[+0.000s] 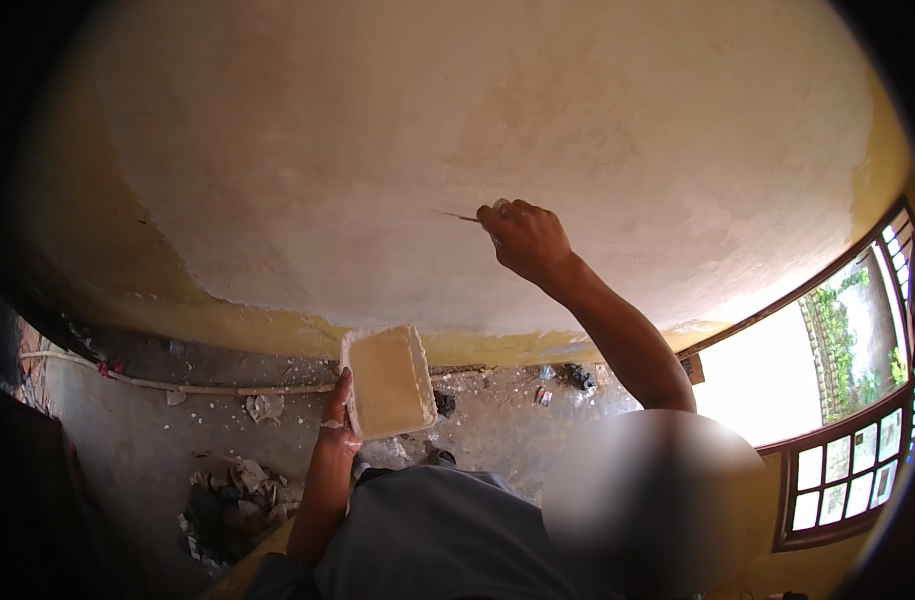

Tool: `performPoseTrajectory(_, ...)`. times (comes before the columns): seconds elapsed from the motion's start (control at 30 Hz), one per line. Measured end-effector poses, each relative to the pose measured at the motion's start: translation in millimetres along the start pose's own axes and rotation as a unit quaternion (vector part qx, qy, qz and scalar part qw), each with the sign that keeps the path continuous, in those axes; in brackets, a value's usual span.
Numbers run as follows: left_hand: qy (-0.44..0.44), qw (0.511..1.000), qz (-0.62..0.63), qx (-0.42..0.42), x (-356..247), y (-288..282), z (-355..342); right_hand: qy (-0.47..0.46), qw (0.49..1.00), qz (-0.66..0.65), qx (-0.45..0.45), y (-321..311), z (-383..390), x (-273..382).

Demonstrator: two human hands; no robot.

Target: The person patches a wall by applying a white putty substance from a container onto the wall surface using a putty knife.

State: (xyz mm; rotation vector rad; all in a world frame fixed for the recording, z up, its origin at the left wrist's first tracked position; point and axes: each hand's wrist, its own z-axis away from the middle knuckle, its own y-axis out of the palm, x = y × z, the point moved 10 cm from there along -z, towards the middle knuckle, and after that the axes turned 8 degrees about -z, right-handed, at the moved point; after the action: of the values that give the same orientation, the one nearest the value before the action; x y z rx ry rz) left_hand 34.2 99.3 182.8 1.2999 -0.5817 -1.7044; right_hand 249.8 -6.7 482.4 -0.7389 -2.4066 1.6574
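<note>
Since the tray (424, 378) likely needs to stay within reach, the left hand (339, 412) grasps its left edge, while the right hand (530, 240) clenches its fingers around a thin tool (465, 216) before the wall (378, 170), above its lower edge

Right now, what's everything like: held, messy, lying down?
Left hand, holding the tub.
Right hand, gripping the thin tool.
Tub, open-topped, whitish crust on its rim.
Wall, mostly pale, yellow at the edges.
Thin tool, held up at the wall, contact unclear.
Floor, speckled and littered.
Pole, lying on the floor.
Scrap heap, crumpled.
</note>
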Motion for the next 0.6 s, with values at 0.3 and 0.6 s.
performPoseTrajectory(0.3, -0.011, 1.000, 0.017, 0.003, 2.8, -2.7, 0.5, -0.013, 0.985, 0.145, -0.091, -36.3, -25.2, -7.8)
performPoseTrajectory(0.6, -0.022, 1.000, 0.004, -0.018, 2.6, -1.9, 3.8, 0.172, 0.930, -0.064, -0.318, -229.7, -20.2, -75.3)
